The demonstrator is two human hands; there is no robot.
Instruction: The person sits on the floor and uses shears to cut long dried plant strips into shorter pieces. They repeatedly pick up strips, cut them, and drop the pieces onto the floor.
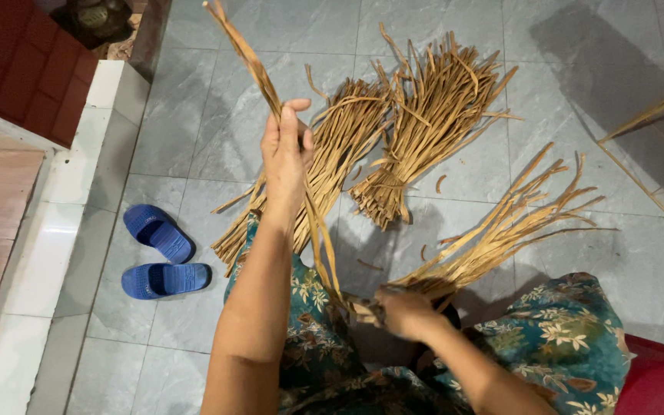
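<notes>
In left hand, long flat dry strips

tan dried strips raised upright, fanned strip bundle held low

Brightness: even, moderate light on the grey tiled floor.
Source: seems above and behind the person; exact lamp not visible.
Shadows: soft dark patch at upper right; soft shadow under the held strips.
Glare: faint sheen on the tiles.
Focus: sharp centre; slight blur on the right hand.
Edges: mild wide-angle stretch.
</notes>
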